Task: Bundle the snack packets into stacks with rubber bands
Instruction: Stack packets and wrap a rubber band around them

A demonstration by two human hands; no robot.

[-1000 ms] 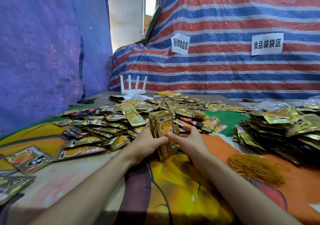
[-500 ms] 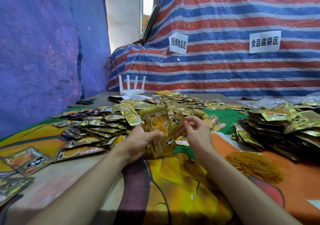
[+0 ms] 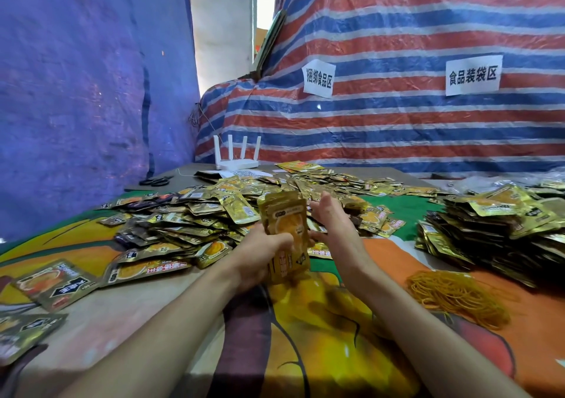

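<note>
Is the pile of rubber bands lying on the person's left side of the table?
No, the pile of rubber bands lies on the person's right side, lower and further right than the right hand.

Glossy foil packets [image 3: 284, 229]; printed cloth tablecloth [image 3: 321, 336].

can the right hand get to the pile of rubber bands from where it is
Probably yes. The right hand is open, the left hand grips the stack of packets, and the rubber bands lie uncovered beside the right forearm.
</note>
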